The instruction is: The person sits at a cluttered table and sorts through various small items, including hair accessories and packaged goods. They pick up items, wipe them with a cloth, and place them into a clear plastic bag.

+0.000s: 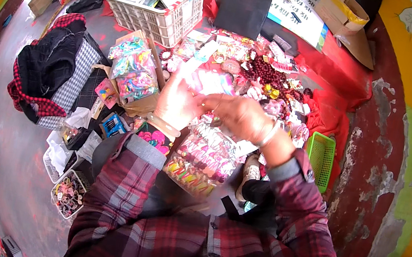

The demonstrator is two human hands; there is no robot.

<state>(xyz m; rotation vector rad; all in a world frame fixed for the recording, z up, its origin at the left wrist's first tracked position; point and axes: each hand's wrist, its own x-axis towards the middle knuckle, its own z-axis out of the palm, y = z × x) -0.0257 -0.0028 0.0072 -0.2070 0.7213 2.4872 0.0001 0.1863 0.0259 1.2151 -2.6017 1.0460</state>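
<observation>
My left hand (pixel 176 102) and my right hand (pixel 238 116) meet over the pile, fingertips touching. Strong light washes out the left fingers; a pale, bluish strip (pixel 206 51) shows just beyond them, and what it is I cannot make out. The right fingers are bent and pinched together against the left hand; anything between them is hidden. Below both hands a box of clear-packed pink, white and yellow hair accessories (pixel 204 155) rests in front of me. Dark red bead strings (pixel 268 73) lie beyond my right hand among small packaged trinkets.
An open carton of colourful packets (pixel 136 69) stands to the left, beside a checked jacket (pixel 54 69). Farther back are a white plastic crate (pixel 171 26) and a black flat case (pixel 243 9). A green basket (pixel 319 159) sits at right, near a peeling wall. A small basket of hair ties (pixel 69 193) is lower left.
</observation>
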